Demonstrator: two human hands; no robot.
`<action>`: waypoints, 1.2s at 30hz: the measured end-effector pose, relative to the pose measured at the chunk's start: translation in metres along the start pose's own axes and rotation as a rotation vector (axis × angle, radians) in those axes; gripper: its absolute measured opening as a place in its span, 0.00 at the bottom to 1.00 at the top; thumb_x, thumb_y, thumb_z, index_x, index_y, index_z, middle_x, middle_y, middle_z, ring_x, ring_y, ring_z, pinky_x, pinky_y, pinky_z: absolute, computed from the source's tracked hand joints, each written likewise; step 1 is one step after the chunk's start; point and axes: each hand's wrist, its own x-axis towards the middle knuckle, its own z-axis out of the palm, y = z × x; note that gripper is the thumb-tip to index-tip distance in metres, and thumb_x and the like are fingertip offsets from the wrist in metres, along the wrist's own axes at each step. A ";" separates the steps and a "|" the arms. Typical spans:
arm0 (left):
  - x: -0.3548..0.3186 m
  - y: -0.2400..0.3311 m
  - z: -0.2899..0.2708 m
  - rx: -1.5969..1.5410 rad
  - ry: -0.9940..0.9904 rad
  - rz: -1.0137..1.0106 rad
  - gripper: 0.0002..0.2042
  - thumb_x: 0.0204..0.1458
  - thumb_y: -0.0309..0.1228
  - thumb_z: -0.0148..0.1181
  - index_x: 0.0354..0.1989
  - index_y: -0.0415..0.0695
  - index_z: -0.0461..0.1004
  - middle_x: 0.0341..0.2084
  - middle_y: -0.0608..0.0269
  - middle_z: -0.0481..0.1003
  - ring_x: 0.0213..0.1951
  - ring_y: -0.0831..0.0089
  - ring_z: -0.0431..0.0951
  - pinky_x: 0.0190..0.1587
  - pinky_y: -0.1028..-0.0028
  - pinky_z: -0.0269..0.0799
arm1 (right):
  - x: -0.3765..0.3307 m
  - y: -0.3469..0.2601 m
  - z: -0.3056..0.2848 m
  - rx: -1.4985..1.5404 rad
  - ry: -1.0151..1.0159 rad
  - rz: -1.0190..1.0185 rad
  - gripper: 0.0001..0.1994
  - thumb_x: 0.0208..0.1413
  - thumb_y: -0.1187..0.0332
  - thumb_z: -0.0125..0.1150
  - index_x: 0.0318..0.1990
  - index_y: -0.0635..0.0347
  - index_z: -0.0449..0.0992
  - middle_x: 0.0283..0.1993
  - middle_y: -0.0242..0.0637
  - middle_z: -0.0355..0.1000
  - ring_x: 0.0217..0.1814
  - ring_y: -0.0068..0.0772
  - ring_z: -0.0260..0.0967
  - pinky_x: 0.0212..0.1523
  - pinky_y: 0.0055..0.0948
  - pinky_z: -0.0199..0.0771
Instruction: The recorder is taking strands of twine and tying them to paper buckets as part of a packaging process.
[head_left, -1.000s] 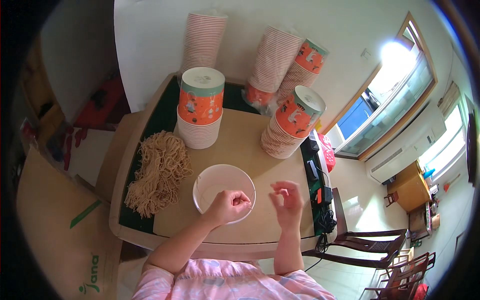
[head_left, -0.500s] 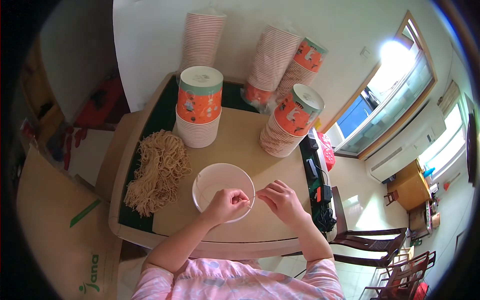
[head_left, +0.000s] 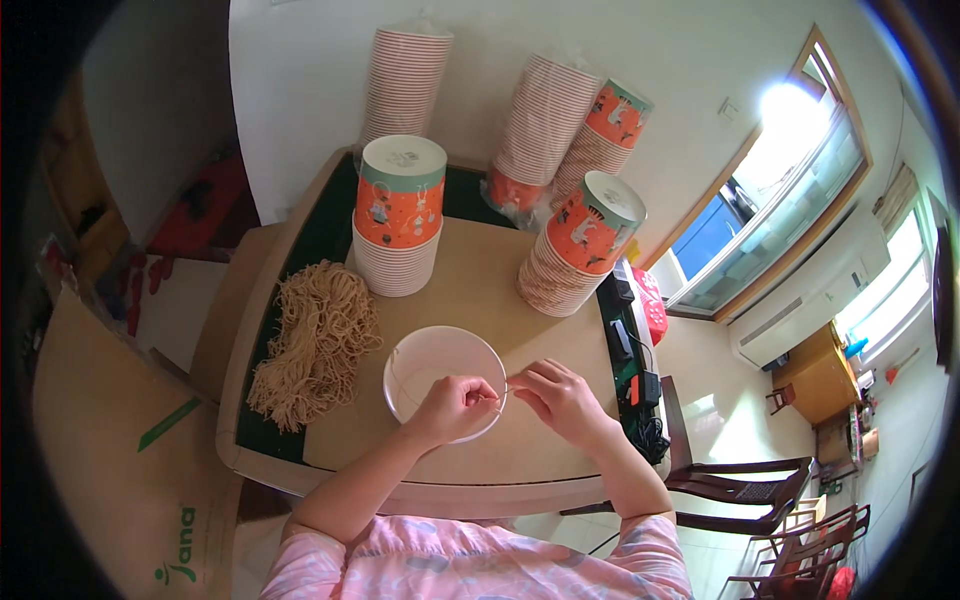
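A white round paper bucket (head_left: pixel 432 352) stands open side up at the near middle of the table. My left hand (head_left: pixel 456 408) is over its near rim, fingers closed in a pinch on a thin beige cord. Just right of the rim, my right hand (head_left: pixel 558 402) pinches the cord too, fingertips close to the left hand's. A thin length of the cord shows faintly inside the bucket. To the left lies a loose, tangled bundle of beige cord (head_left: pixel 315 345). The fingertips hide most of the cord between the hands.
Upside-down stacks of orange-and-green paper buckets stand beyond, one stack (head_left: pixel 400 215) at the left and another (head_left: pixel 580 245) at the right. Bagged stacks (head_left: pixel 545 130) lean at the wall. A power strip with plugs (head_left: pixel 645 388) runs along the table's right edge, near a dark chair (head_left: pixel 740 485).
My right hand has shifted very slightly left, toward the left hand. The left hand still pinches the cord over the bucket, and the bucket has hardly moved.
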 end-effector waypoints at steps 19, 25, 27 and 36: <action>0.002 0.016 -0.003 0.069 -0.022 -0.039 0.07 0.49 0.31 0.64 0.31 0.40 0.78 0.17 0.66 0.73 0.21 0.82 0.69 0.26 0.77 0.67 | -0.002 0.007 0.009 -0.020 -0.038 0.018 0.08 0.56 0.69 0.57 0.30 0.62 0.68 0.30 0.43 0.68 0.34 0.47 0.67 0.34 0.40 0.69; 0.002 0.009 -0.004 0.077 -0.011 -0.052 0.08 0.48 0.31 0.64 0.32 0.39 0.78 0.17 0.65 0.74 0.21 0.81 0.70 0.27 0.77 0.67 | -0.007 0.002 0.014 0.171 0.047 0.127 0.05 0.54 0.73 0.57 0.33 0.63 0.68 0.30 0.43 0.68 0.34 0.49 0.67 0.34 0.40 0.69; 0.002 0.004 -0.004 0.078 0.010 0.009 0.06 0.50 0.30 0.62 0.31 0.40 0.78 0.17 0.72 0.72 0.21 0.86 0.67 0.25 0.80 0.64 | -0.012 0.001 0.017 0.207 0.060 0.140 0.05 0.53 0.74 0.59 0.32 0.63 0.68 0.30 0.43 0.68 0.33 0.48 0.67 0.33 0.39 0.69; 0.014 0.013 -0.019 -0.175 -0.135 -0.023 0.12 0.55 0.35 0.57 0.28 0.37 0.76 0.17 0.65 0.72 0.24 0.79 0.72 0.32 0.74 0.69 | -0.022 -0.016 0.067 0.159 0.381 0.136 0.07 0.44 0.74 0.69 0.30 0.57 0.75 0.34 0.34 0.69 0.38 0.39 0.67 0.35 0.35 0.70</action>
